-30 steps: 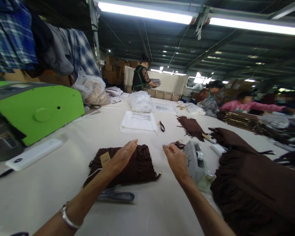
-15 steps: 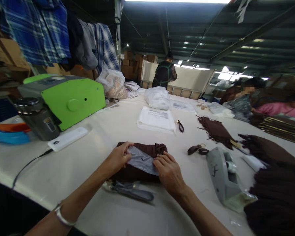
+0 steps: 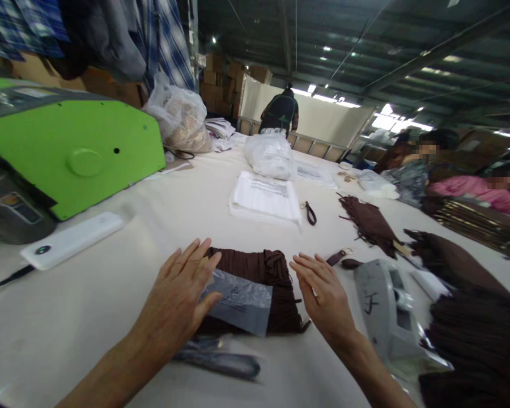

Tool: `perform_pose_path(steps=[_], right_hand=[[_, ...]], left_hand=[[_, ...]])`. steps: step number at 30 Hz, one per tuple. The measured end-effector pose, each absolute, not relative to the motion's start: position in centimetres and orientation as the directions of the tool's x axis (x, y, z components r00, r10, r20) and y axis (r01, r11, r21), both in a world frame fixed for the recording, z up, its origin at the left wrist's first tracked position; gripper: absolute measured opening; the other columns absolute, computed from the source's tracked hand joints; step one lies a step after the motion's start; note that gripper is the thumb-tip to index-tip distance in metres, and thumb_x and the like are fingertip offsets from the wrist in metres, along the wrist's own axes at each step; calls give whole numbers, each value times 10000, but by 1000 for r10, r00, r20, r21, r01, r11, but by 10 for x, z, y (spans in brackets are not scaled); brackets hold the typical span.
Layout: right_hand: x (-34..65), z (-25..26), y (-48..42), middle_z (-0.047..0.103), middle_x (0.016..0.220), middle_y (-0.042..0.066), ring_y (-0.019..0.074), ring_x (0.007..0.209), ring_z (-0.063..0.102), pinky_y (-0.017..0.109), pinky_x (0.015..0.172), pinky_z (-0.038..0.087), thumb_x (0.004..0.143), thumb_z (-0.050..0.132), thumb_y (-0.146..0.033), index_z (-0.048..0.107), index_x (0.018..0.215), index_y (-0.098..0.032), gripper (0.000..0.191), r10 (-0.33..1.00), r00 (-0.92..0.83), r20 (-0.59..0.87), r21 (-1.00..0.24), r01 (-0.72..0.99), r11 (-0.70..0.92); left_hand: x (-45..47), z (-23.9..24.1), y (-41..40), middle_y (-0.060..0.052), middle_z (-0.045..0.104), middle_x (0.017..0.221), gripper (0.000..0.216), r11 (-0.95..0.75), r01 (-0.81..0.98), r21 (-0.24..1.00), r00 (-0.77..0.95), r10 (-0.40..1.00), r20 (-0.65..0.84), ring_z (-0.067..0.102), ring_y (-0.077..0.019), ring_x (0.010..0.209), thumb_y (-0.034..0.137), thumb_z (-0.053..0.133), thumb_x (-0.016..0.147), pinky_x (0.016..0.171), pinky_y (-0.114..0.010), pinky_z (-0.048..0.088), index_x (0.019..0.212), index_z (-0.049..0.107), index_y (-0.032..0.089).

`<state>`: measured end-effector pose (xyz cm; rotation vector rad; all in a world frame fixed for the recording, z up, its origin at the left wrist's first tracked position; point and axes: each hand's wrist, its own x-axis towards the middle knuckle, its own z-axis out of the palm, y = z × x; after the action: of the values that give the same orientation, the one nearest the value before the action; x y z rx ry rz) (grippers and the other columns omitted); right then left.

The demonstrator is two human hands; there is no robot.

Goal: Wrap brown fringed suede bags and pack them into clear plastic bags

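Note:
A dark brown fringed bag lies on the table in front of me, with a clear plastic sleeve flat across it. Over the bag's left end hovers my left hand, fingers stretched and thumb apart; whether it touches cannot be told. My right hand stands just off the right end, open, palm turned inward. Nothing is held in either hand. Nearer to me lies a dark strap in clear plastic, partly blurred. A grey tape dispenser stands beyond my right hand.
A green machine, a dark flask and a white device stand left. White plastic bags lie ahead, beside a wrist strap. More brown fringed pieces pile up right. Several people work farther back.
Both hands have let go of the plastic sleeve and moved apart, fingers now stretched. The sleeve lies flatter over the bag. My view has shifted, with the machine now nearer the left edge.

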<state>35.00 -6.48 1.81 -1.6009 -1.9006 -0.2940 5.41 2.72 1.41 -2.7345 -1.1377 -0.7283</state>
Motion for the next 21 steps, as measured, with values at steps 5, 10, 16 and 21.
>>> perform_pose_path(steps=[5, 10, 16, 21], right_hand=[[371, 20, -44, 710, 1141, 83, 213, 1067, 661, 412, 957, 537, 942, 484, -258, 673, 1131, -204, 273, 878, 151, 454, -475, 875, 94], [376, 12, -17, 680, 1201, 92, 232, 1136, 621, 444, 997, 508, 912, 546, -242, 671, 1159, -207, 279, 940, 25, 341, -484, 861, 153], [373, -8, 7, 726, 1110, 49, 201, 1119, 636, 435, 1046, 474, 918, 556, -181, 690, 1122, -235, 250, 918, -218, 330, -480, 799, 362], [366, -26, 0, 735, 1077, 63, 177, 1092, 650, 380, 1029, 500, 945, 525, -163, 695, 1070, -194, 213, 873, -228, 431, -487, 756, 438]], left_hand=[[81, -5, 13, -51, 368, 1528, 716, -892, 446, -72, 822, 377, 427, 258, -268, 1420, 596, 543, 858, 1180, -490, -25, 1449, 352, 241], [94, -30, 12, -49, 457, 1472, 712, -903, 419, -96, 852, 355, 386, 357, -254, 1359, 610, 522, 867, 1173, -490, -30, 1440, 368, 217], [101, -21, 31, -5, 682, 1145, 280, -890, 457, -4, 781, 399, 480, 578, -182, 1048, 255, 459, 961, 974, -336, 320, 1209, 578, 204], [116, -15, 35, 42, 633, 791, 121, -798, 573, 188, 725, 601, 338, 545, -206, 786, 158, 564, 847, 800, -386, 317, 860, 621, 263]])
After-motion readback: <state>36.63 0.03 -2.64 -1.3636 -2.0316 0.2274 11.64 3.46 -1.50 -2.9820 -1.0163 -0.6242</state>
